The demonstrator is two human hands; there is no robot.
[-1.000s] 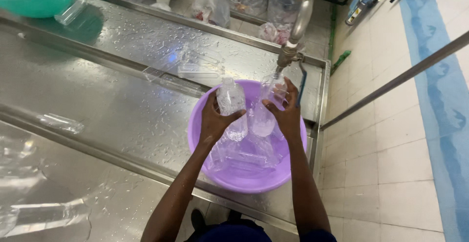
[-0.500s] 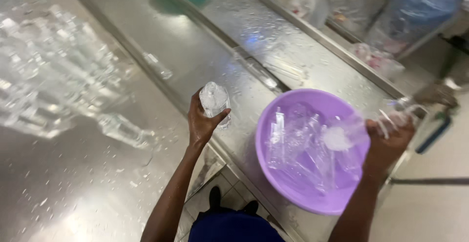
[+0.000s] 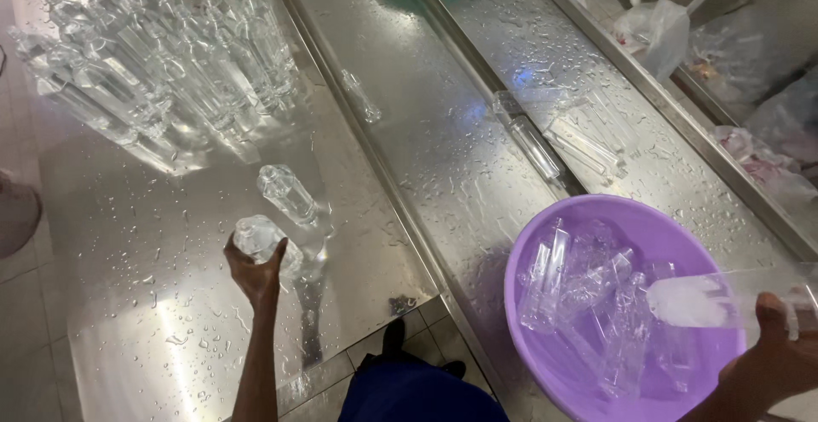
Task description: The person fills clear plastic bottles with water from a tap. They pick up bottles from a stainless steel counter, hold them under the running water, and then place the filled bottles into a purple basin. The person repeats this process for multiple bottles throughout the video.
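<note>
My left hand [image 3: 252, 274] grips a clear plastic bottle [image 3: 260, 240] upside down on the wet steel table [image 3: 153, 337], right beside another clear bottle [image 3: 288, 194] that stands alone. My right hand [image 3: 771, 361] holds a second clear bottle [image 3: 724, 296] on its side over the purple basin [image 3: 524, 256]. Several clear bottles [image 3: 588, 303] lie in the basin. A dense group of clear bottles [image 3: 162, 56] stands at the far left of the table.
Loose clear bottles [image 3: 537, 145] lie on the wet steel trough [image 3: 460, 90] beyond the basin. One small bottle [image 3: 361, 97] lies near the table's ridge. Plastic bags [image 3: 656, 34] sit at the far right. Tiled floor shows below the table edge.
My left hand has carried its bottle further left and set it down by the lone standing bottle. My right hand now holds its bottle over the basin's right side. The view swung left.
</note>
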